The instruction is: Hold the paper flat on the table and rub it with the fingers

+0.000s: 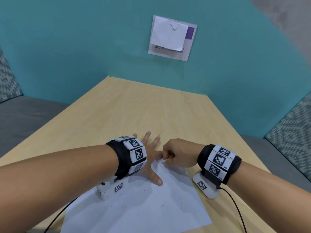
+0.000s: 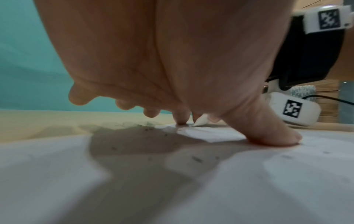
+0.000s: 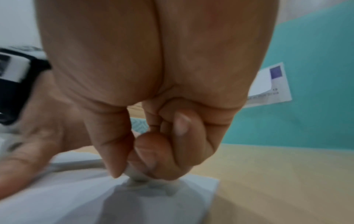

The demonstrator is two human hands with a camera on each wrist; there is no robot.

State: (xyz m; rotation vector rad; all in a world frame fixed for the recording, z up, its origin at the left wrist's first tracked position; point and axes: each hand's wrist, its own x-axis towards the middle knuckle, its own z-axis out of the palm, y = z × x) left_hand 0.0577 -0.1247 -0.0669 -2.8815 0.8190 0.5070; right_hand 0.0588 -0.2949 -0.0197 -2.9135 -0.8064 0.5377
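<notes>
On the bench [image 1: 151,106], near its front edge, a white sheet [image 1: 143,204] lies flat, skewed to the bench sides, with faint dark specks and short marks on it.

Left hand [image 1: 149,158]: fingers straight and spread wide, palm down over the sheet's far corner. Thumb [image 2: 268,128] presses the paper; the index tip also touches down. Judged a hold-down, so the sheet does not slide.

Right hand [image 1: 178,153]: fingers curled into a tight pinch around a small white eraser [image 2: 200,121]. Its tapered tip meets the paper at the far corner, just beside the left index finger. Right wrist view shows thumb and fingertips [image 3: 114,166] closed low on it, only a grey-white stub showing. The low grip probably gives firm pressure at the tip.

Around:
- Teal wall [image 1: 67,47] behind the bench, bearing a notice [image 1: 170,37] partly covered by a blank paper.
- Patterned seat backs [image 1: 292,130] on both sides.
- Marker bands and a camera on each wrist; black cables [image 1: 235,207] trail off toward the person.

Obstruction: the left hand's spread fingers crowd the working corner, leaving the eraser little room there. Rest of the sheet is uncovered.
</notes>
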